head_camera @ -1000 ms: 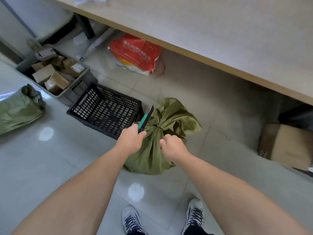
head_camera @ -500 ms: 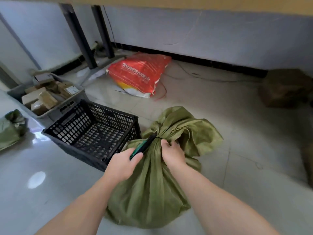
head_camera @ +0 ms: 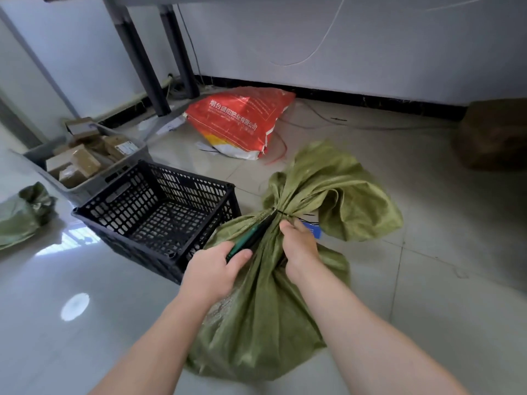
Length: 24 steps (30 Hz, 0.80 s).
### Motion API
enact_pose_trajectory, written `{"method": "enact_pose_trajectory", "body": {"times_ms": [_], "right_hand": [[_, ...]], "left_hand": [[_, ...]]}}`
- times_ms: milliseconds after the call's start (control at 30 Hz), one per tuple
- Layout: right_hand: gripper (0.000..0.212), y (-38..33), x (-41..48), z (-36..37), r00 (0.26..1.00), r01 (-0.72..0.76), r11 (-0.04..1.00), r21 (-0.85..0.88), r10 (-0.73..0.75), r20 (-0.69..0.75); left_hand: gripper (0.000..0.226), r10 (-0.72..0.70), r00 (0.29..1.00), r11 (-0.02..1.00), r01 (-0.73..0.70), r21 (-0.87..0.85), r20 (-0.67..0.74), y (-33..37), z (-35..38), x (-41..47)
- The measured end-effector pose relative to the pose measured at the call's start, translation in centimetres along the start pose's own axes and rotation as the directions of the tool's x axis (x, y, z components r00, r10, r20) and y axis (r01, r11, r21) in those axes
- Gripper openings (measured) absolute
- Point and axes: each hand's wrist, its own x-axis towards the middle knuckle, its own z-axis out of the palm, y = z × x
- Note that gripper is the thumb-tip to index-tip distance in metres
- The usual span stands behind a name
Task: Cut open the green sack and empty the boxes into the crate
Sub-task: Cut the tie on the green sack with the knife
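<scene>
A full green woven sack (head_camera: pixel 265 315) stands on the tiled floor, its neck cinched by a thin black tie (head_camera: pixel 282 213) with a blue tag beside it. My right hand (head_camera: pixel 299 246) grips the gathered neck just below the tie. My left hand (head_camera: pixel 212 270) holds a green-and-black cutter (head_camera: pixel 252 235) whose tip reaches the tie. An empty black lattice crate (head_camera: pixel 119 192) sits directly left of the sack, touching it. The sack's contents are hidden.
A grey bin of cardboard boxes (head_camera: pixel 85 163) stands behind the crate. A red printed bag (head_camera: pixel 242 121) lies near the wall by dark table legs (head_camera: pixel 142 61). Another green sack (head_camera: pixel 22 218) lies at far left; a brown box (head_camera: pixel 496 132) at far right.
My head has dropped lower and closer to the sack, bringing the wall into view. The cutter has swung down from upright until its tip meets the tie at the neck.
</scene>
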Motion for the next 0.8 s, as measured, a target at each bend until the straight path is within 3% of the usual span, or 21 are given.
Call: {"method": "enact_pose_trajectory", "body": {"times_ms": [100, 200, 333, 467, 600, 800], "right_hand": [[0.025, -0.3, 0.1, -0.2, 0.996, -0.024, 0.993, 0.119, 0.014, 0.087], [0.041, -0.8, 0.0, -0.6, 0.99, -0.032, 0.987, 0.158, 0.01, 0.14], [0.023, -1.3, 0.7, -1.7, 0.989, 0.028, 0.989, 0.146, -0.049, 0.143], [0.032, -1.7, 0.9, -2.3, 0.98, 0.019, 0.951, 0.309, -0.079, 0.185], [0.024, -2.2, 0.9, -2.8, 0.968, 0.029, 0.924, 0.382, -0.121, 0.22], [0.039, -2.2, 0.7, -3.2, 0.967, -0.037, 0.904, 0.425, -0.075, 0.245]], "left_hand": [[0.056, -0.002, 1.0, 1.0, 0.002, -0.028, -0.004, 0.0, -0.6, -0.2], [0.048, 0.041, 0.998, 0.999, -0.04, -0.022, 0.056, 0.0, -1.8, -0.5], [0.035, 0.131, 0.987, 0.991, -0.134, 0.029, 0.091, 0.7, -2.8, -0.3], [0.023, 0.166, 0.977, 0.986, -0.163, -0.037, 0.134, 1.3, -2.5, -0.1], [0.034, 0.205, 0.97, 0.977, -0.194, -0.09, 0.133, 1.8, -2.4, -0.1], [0.031, 0.218, 0.967, 0.975, -0.222, 0.018, 0.131, 2.5, -2.2, -0.1]]}}
